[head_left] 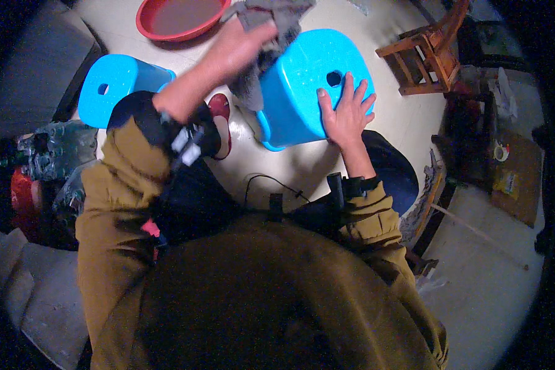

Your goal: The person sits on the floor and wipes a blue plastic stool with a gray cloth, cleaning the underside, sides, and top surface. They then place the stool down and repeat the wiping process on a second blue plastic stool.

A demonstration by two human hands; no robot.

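A blue plastic stool (300,69) is tilted before me, its seat with a round hole turned up toward me. My right hand (347,115) rests flat on that seat with fingers spread, just below the hole. A wet-looking grey cloth (270,21) is bunched in my left hand (247,44), which is blurred by motion. Part of the cloth hangs down along the stool's left side. The fingertips of my left hand are partly hidden by the cloth.
A red basin (185,21) of murky water stands at the top. To the left is a smaller blue stool (104,92). A wooden chair (425,58) is at upper right, and a broom (425,203) lies at right. Plastic bottles (58,148) are piled at far left.
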